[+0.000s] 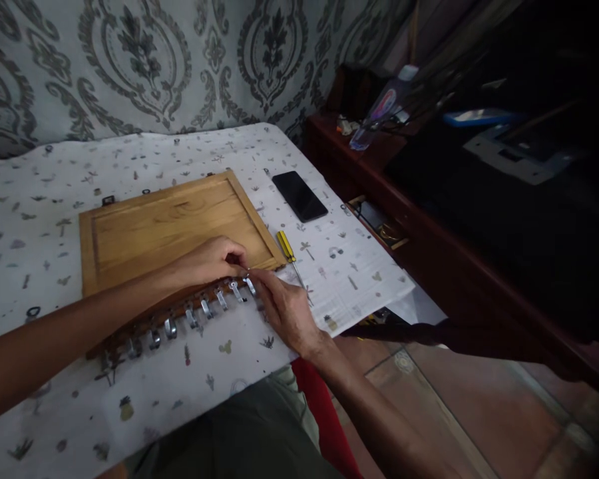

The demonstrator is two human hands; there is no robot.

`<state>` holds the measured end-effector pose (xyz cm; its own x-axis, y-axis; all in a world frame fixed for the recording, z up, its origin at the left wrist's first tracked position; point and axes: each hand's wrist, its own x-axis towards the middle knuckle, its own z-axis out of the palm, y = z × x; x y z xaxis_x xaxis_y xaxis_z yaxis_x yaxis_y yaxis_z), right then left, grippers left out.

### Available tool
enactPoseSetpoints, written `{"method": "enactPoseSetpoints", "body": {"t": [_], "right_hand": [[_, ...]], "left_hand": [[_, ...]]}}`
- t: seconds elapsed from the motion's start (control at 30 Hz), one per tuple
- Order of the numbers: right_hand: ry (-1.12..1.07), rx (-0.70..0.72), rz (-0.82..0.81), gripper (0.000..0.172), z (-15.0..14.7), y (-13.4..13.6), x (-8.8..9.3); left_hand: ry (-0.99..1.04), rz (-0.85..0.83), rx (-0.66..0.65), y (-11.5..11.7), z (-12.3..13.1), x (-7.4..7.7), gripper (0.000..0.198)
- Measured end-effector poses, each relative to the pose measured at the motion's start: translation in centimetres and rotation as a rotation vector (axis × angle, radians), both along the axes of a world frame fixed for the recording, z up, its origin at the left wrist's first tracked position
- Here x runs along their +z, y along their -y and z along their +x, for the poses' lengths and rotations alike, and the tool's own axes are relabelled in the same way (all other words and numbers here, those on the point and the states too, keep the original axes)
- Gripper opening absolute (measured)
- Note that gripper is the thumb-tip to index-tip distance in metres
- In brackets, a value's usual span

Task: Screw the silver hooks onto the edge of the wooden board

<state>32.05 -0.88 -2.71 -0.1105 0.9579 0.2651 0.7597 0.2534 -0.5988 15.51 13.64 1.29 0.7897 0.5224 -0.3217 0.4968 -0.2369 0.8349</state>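
Note:
A framed wooden panel [174, 216] lies flat on the cloth. Along its near edge runs a brown wooden strip [180, 307] with a row of several shiny metal clips [205, 308]. My left hand [219, 256] comes across the panel, its fingers pinched together at the strip's right end. Meeting it there, my right hand [287, 309] has its thumb and fingers closed beside the last clip. A tiny bright bit shows between the fingertips, too small to name. My left forearm hides part of the panel and strip.
A yellow-handled screwdriver [287, 247] lies right of the panel, with a black phone [299, 196] behind it. Patterned white cloth [359, 279] covers the table. On the right stands dark red furniture [379, 176] holding a clear bottle [382, 110], above a drawer [379, 223] standing ajar.

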Motion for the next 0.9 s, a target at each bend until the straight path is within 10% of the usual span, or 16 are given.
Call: {"method": "enactPoseSetpoints", "body": {"t": [0.5, 0.7, 0.9], "right_hand": [[-0.048, -0.028, 0.009, 0.029, -0.1, -0.1, 0.0], [-0.041, -0.018, 0.044, 0.028, 0.1, -0.1, -0.2], [-0.047, -0.031, 0.102, 0.026, 0.2, -0.3, -0.4]], "left_hand": [[0.070, 0.105, 0.097, 0.3, -1.6, 1.1, 0.027], [0.104, 0.329, 0.413, -1.4, -8.9, 4.4, 0.035], [0.061, 0.435, 0.858, 0.0, -18.1, 3.7, 0.038]]}}
